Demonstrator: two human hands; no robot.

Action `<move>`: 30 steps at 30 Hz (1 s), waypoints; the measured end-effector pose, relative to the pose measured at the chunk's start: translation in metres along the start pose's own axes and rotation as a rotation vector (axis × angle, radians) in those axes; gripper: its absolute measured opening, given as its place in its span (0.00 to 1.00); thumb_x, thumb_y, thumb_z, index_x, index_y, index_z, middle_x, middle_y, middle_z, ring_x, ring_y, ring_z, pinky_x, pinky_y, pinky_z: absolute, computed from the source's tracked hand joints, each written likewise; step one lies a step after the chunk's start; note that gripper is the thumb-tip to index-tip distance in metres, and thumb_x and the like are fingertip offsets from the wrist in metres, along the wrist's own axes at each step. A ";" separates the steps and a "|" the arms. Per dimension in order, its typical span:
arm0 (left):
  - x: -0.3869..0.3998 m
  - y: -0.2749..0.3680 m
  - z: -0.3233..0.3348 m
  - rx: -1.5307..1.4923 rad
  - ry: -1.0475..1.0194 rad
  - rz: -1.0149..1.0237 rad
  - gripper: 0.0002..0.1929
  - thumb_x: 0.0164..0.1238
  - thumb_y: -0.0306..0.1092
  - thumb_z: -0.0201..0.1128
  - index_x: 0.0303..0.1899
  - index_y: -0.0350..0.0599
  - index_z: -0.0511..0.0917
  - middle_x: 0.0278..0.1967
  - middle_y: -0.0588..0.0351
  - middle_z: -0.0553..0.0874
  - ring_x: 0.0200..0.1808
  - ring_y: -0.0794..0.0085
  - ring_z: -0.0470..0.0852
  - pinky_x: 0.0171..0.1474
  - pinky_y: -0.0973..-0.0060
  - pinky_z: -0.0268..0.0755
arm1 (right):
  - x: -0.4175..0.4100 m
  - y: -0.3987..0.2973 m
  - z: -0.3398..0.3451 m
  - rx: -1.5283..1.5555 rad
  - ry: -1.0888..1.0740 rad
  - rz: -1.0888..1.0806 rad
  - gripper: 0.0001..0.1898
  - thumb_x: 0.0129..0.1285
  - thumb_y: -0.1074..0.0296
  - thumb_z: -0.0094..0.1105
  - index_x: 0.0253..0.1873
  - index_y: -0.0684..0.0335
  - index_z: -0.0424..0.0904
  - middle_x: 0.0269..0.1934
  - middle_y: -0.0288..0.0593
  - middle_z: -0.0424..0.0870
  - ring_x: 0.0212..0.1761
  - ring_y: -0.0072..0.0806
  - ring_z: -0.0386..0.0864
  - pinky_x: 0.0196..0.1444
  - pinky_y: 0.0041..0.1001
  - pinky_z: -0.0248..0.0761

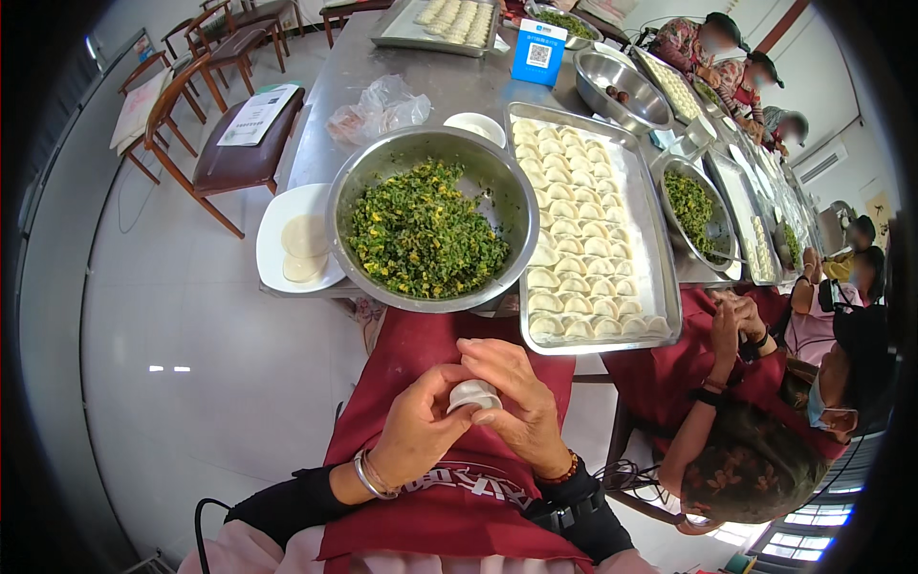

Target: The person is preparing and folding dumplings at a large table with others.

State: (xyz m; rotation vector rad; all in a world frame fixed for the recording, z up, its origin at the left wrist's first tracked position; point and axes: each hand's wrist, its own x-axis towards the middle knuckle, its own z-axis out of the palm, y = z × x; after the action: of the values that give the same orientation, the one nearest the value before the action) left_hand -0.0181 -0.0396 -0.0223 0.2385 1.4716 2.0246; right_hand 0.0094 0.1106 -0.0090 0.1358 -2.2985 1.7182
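Between my two hands, above the red apron (pixel 437 337), is a white dumpling (pixel 474 394) with its dough partly hidden by the fingers. My left hand (pixel 423 412) grips it from the left, thumb along its lower side. From the right, my right hand (pixel 520 398) curls over it, thumb and fingers on the dough. Just beyond stands a steel bowl (pixel 513 194) of chopped green and yellow filling (pixel 427 229). Left of that bowl, two round dough wrappers (pixel 305 244) overlap on a white square plate (pixel 276 222). To its right, a metal tray (pixel 649 237) carries rows of folded dumplings (pixel 574 229).
A plastic bag (pixel 380 107), a small white bowl (pixel 477 125) and a blue sign with a printed code (pixel 538 54) stand farther back on the steel table (pixel 315 154). Close on my right a co-worker (pixel 717 402) sits. Chairs (pixel 237 143) line the left.
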 end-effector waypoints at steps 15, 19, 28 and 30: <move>-0.003 -0.002 -0.003 0.049 -0.020 -0.035 0.17 0.69 0.21 0.57 0.57 0.34 0.67 0.47 0.56 0.80 0.49 0.80 0.79 0.51 0.80 0.74 | -0.011 0.017 -0.001 -0.092 -0.061 -0.053 0.15 0.57 0.69 0.68 0.50 0.58 0.85 0.51 0.39 0.85 0.60 0.42 0.74 0.60 0.37 0.68; 0.000 0.000 -0.006 -0.040 -0.076 -0.051 0.15 0.73 0.26 0.55 0.57 0.36 0.68 0.48 0.57 0.79 0.52 0.79 0.77 0.55 0.78 0.73 | -0.006 0.008 0.003 -0.225 0.008 -0.121 0.16 0.57 0.68 0.68 0.51 0.58 0.85 0.53 0.39 0.84 0.59 0.41 0.74 0.57 0.36 0.69; -0.001 -0.005 -0.006 -0.300 -0.054 -0.170 0.16 0.75 0.28 0.51 0.60 0.35 0.69 0.52 0.57 0.78 0.53 0.78 0.77 0.56 0.78 0.74 | -0.003 0.006 0.003 -0.305 0.003 -0.124 0.17 0.55 0.69 0.68 0.51 0.60 0.84 0.51 0.39 0.85 0.57 0.42 0.76 0.55 0.35 0.70; -0.001 -0.002 -0.006 -0.308 -0.078 -0.168 0.16 0.76 0.29 0.49 0.60 0.34 0.68 0.53 0.56 0.77 0.54 0.76 0.78 0.59 0.75 0.74 | -0.003 0.007 0.004 -0.277 0.036 -0.092 0.16 0.56 0.69 0.68 0.51 0.60 0.84 0.50 0.39 0.85 0.56 0.42 0.76 0.55 0.35 0.71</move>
State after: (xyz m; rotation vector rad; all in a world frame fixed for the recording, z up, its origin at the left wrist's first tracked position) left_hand -0.0189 -0.0446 -0.0258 0.0622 1.0768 2.0452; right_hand 0.0100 0.1090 -0.0168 0.1513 -2.4336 1.3328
